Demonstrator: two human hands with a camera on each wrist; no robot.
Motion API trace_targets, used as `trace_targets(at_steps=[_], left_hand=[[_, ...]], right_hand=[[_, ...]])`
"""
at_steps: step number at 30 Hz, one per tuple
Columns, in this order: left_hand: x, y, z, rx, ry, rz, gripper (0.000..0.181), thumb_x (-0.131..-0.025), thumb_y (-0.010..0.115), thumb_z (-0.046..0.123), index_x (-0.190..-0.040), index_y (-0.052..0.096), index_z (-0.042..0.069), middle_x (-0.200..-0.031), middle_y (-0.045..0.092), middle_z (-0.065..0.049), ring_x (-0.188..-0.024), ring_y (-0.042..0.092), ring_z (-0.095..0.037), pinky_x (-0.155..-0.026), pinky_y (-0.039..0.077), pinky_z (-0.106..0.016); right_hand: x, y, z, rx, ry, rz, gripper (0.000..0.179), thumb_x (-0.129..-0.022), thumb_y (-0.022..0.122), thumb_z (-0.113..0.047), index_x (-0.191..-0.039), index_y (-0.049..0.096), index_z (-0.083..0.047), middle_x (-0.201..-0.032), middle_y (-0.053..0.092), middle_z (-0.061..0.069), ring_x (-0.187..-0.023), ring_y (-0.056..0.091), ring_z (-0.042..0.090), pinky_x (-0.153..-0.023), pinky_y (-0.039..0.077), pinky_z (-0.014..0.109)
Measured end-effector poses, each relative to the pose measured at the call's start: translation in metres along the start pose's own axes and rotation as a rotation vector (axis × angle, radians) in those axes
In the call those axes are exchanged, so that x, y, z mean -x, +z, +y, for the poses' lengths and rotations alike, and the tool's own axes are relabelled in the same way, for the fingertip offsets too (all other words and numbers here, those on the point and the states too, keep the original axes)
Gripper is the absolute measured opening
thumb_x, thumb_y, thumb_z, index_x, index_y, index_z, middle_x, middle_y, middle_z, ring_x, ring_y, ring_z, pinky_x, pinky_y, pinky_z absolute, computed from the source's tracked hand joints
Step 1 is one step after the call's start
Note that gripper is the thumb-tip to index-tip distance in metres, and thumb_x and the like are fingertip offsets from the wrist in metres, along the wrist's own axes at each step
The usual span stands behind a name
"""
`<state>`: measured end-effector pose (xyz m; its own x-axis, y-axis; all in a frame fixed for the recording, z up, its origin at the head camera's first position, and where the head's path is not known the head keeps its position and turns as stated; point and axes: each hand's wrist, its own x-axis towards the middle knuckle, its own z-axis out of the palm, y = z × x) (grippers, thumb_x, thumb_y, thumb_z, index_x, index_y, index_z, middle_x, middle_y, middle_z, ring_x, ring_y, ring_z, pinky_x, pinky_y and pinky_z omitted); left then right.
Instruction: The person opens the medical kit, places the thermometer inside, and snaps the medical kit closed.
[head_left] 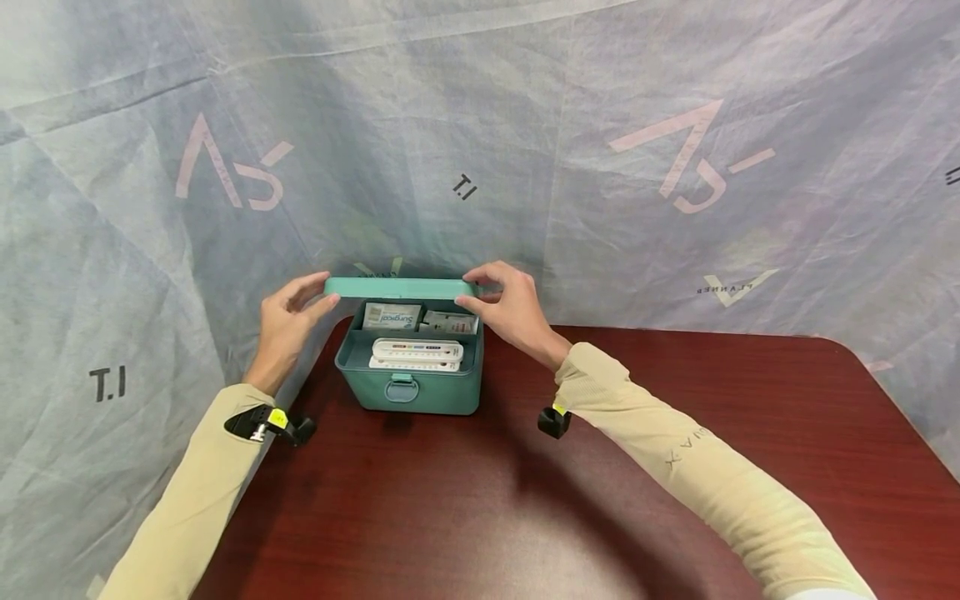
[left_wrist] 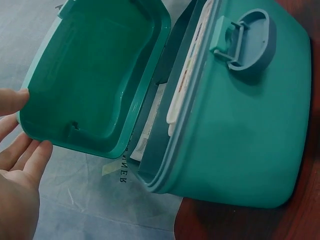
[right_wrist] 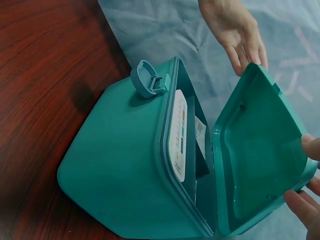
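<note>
A teal storage box (head_left: 438,396) stands on the table with its hinged lid (head_left: 401,288) raised at the back. My left hand (head_left: 285,323) pinches the lid's left corner between thumb and fingers. At the lid's right corner, my right hand (head_left: 516,312) holds the edge in the same way. The lid's hollow inside (left_wrist: 95,75) faces the left wrist camera. White flat pieces with printed scales (head_left: 417,350) lie in the front compartment. Behind a divider are a packet marked "Surgical" (head_left: 392,317) and other small packets (head_left: 450,322). The front latch (head_left: 401,389) hangs unfastened.
The dark red wooden table (head_left: 465,500) extends to the right of the box. A grey printed cloth (head_left: 480,125) hangs close behind the box and along the left side. Black wrist cameras (head_left: 555,422) are strapped over the beige sleeves (head_left: 690,458).
</note>
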<state>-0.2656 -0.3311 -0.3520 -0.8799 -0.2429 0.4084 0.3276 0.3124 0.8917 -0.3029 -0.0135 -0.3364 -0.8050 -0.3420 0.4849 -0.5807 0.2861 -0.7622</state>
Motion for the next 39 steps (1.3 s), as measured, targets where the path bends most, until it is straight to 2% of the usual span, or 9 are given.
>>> trace_targets(at_steps=[16,20,25,27,33,39], left_hand=[[0.008,-0.001,-0.004,0.097,0.018,-0.036,0.04,-0.082,0.073,0.003,-0.121,0.064,0.0,-0.115,0.064,-0.009,-0.107,0.059,-0.014,-0.085,0.049,-0.019],[0.011,-0.002,-0.005,0.062,0.009,-0.039,0.041,-0.082,0.073,0.003,-0.122,0.063,0.0,-0.121,0.061,-0.014,-0.108,0.059,-0.013,-0.083,0.049,-0.018],[0.017,-0.003,-0.006,0.049,-0.024,-0.048,0.044,-0.083,0.072,0.005,-0.126,0.061,0.003,-0.128,0.055,-0.022,-0.111,0.058,-0.019,-0.083,0.05,-0.018],[0.02,-0.003,-0.007,0.048,-0.028,-0.05,0.045,-0.084,0.072,0.006,-0.127,0.06,0.004,-0.128,0.055,-0.022,-0.11,0.059,-0.019,-0.083,0.05,-0.018],[0.025,-0.002,-0.011,0.044,0.0,-0.039,0.044,-0.083,0.072,0.003,-0.125,0.061,0.002,-0.126,0.056,-0.022,-0.102,0.063,-0.012,-0.083,0.05,-0.018],[0.03,-0.002,-0.012,0.059,0.019,-0.036,0.043,-0.082,0.071,-0.003,-0.124,0.06,-0.003,-0.127,0.056,-0.023,-0.105,0.062,-0.015,-0.084,0.05,-0.019]], right_hand=[[0.005,0.001,0.001,-0.012,-0.049,-0.029,0.029,-0.081,0.076,-0.012,-0.108,0.069,-0.005,-0.109,0.061,0.005,-0.097,0.062,0.018,-0.081,0.054,0.034],[0.007,0.002,0.002,0.029,-0.052,-0.047,0.031,-0.081,0.076,-0.014,-0.11,0.069,-0.005,-0.111,0.061,0.004,-0.101,0.06,0.018,-0.082,0.053,0.029],[0.01,0.003,0.002,0.072,-0.043,-0.071,0.032,-0.081,0.076,-0.015,-0.111,0.069,-0.005,-0.112,0.062,0.003,-0.103,0.06,0.018,-0.082,0.052,0.025],[0.011,0.004,0.002,0.077,-0.04,-0.078,0.032,-0.081,0.077,-0.014,-0.111,0.069,-0.006,-0.112,0.062,0.003,-0.103,0.06,0.018,-0.082,0.052,0.025],[0.016,0.005,0.003,0.097,-0.047,-0.084,0.031,-0.08,0.077,-0.016,-0.11,0.069,-0.008,-0.111,0.062,0.001,-0.1,0.061,0.015,-0.081,0.052,0.024],[0.021,0.008,0.004,0.082,-0.055,-0.083,0.029,-0.08,0.077,-0.014,-0.107,0.07,-0.008,-0.11,0.062,0.003,-0.093,0.064,0.019,-0.078,0.054,0.028]])
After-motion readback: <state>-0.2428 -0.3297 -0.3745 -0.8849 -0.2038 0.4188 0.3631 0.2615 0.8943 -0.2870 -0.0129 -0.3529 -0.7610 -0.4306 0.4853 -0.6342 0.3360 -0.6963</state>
